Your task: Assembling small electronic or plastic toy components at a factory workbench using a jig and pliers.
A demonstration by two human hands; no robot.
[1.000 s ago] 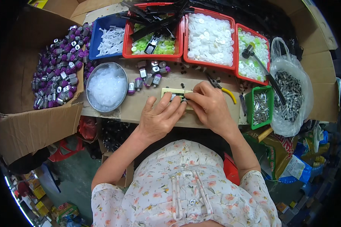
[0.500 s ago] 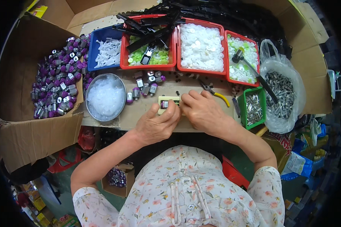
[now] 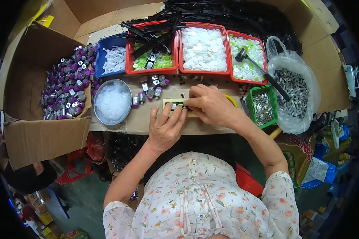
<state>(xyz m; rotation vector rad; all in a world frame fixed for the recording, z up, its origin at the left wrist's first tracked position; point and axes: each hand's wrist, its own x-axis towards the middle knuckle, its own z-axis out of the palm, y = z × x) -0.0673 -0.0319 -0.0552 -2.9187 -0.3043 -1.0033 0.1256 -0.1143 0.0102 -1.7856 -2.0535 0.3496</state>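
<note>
A small cream block-shaped holder [image 3: 168, 101] lies on the cardboard work surface, with a metal and dark part in its recess. My left hand [image 3: 166, 130] rests at its near side, fingers stretched and apart, the tips touching the block. From the right, my right hand [image 3: 212, 104] reaches over the block's right end, thumb and fingers pinched together at the recess. What they pinch is too small and covered to name. Just beyond the block, several small silver motors with purple ends [image 3: 157, 92] stand loose. My right hand partly covers yellow-handled pliers [image 3: 231, 100].
A metal bowl of clear pieces [image 3: 112, 102] and a carton of purple-ended motors [image 3: 48, 131] are left. Behind stand a blue bin [image 3: 98, 59] and red bins [image 3: 228, 55]. A hammer [image 3: 263, 71] lies across the right bin, above a green basket [image 3: 272, 97] and plastic bag [image 3: 313, 99].
My left fingers have loosened from their curled grip at the block and now stretch out, and the left forearm has swung inward. My right hand stays pinched at the block. The view has shifted slightly.
</note>
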